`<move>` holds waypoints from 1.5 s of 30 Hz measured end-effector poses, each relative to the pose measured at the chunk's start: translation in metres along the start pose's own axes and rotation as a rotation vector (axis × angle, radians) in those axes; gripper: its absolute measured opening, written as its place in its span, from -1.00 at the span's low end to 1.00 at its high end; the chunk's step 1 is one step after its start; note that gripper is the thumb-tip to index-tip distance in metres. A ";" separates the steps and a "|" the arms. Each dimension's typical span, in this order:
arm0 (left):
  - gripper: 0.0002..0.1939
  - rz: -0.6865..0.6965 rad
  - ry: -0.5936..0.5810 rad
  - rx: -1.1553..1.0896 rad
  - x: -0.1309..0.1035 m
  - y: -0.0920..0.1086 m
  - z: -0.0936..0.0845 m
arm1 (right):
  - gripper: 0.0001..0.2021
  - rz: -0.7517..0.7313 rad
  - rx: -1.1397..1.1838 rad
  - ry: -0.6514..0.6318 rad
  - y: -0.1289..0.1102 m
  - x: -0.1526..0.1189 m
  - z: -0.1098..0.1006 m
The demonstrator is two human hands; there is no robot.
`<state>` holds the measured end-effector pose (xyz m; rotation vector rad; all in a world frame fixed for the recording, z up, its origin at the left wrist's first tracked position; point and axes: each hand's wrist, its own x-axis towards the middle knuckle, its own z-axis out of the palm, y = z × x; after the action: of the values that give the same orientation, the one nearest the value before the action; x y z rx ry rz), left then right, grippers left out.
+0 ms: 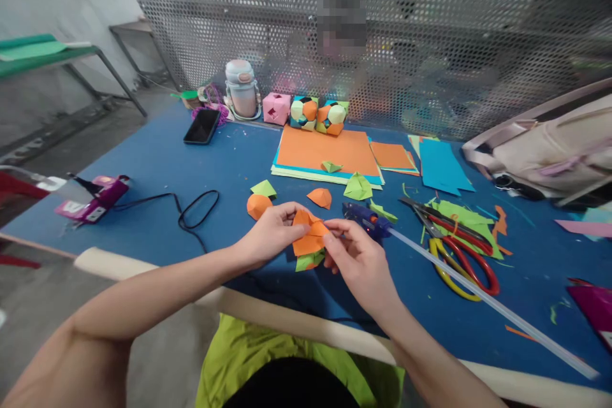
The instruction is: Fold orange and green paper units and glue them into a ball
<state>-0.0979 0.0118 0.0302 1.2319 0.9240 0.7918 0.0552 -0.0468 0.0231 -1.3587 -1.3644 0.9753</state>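
Over the front of the blue table, my left hand [272,233] and my right hand [356,255] both pinch a folded orange paper piece [308,239] between thumb and fingers. A green and orange folded paper piece [308,261] shows just below it; whether the two are joined I cannot tell. Past my right fingers lies a blue glue gun [366,220] with a long clear glue stick [492,303] sticking out of its back. Around my hands rest small folded pieces: an orange one [259,205], a green one [264,189], another orange one [320,197] and a larger green one [358,186].
Two pairs of scissors [461,258] lie on green scraps [461,220] at the right. Stacked colored paper [325,150], finished paper cubes [329,117], a bottle [241,92] and a phone [202,126] sit toward the back. A black cord [179,204] loops at the left; a bag [554,134] stands far right.
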 end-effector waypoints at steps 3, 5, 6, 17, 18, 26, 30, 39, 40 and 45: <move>-0.83 0.009 -0.020 0.011 -0.003 0.001 0.001 | -0.78 -0.022 -0.084 0.026 0.003 0.001 0.002; -0.84 0.011 -0.028 0.027 -0.004 0.001 0.001 | -0.79 -0.040 -0.096 0.040 0.004 0.002 0.002; -0.84 0.009 -0.035 0.035 -0.005 0.001 0.001 | -0.80 -0.050 -0.096 0.037 0.004 0.002 0.002; -0.67 -0.075 -0.008 -0.050 -0.011 0.001 0.003 | -0.86 -0.035 0.014 0.109 0.004 0.003 0.001; -0.66 -0.077 -0.001 -0.025 -0.012 0.001 0.003 | -0.86 -0.038 0.012 0.113 0.004 0.003 0.001; -0.68 -0.093 -0.052 -0.141 -0.012 -0.003 0.003 | -0.86 -0.069 -0.026 0.139 0.001 0.003 0.002; -0.77 -0.059 -0.076 -0.143 -0.009 -0.008 0.003 | -0.82 -0.075 -0.066 0.085 0.003 0.001 0.002; -0.77 -0.062 0.028 -0.227 0.004 -0.011 -0.002 | -0.78 -0.217 -0.661 0.047 0.013 -0.036 -0.059; -0.78 -0.068 0.030 -0.229 0.005 -0.011 -0.002 | -0.75 -0.187 -0.756 0.050 0.016 -0.035 -0.069; -0.73 -0.066 0.057 -0.189 0.007 -0.009 -0.001 | -0.65 -0.141 -1.034 0.131 0.032 -0.009 -0.090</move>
<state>-0.0952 0.0170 0.0197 1.0145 0.9094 0.8451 0.1498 -0.0610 0.0127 -1.9623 -1.9225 0.0080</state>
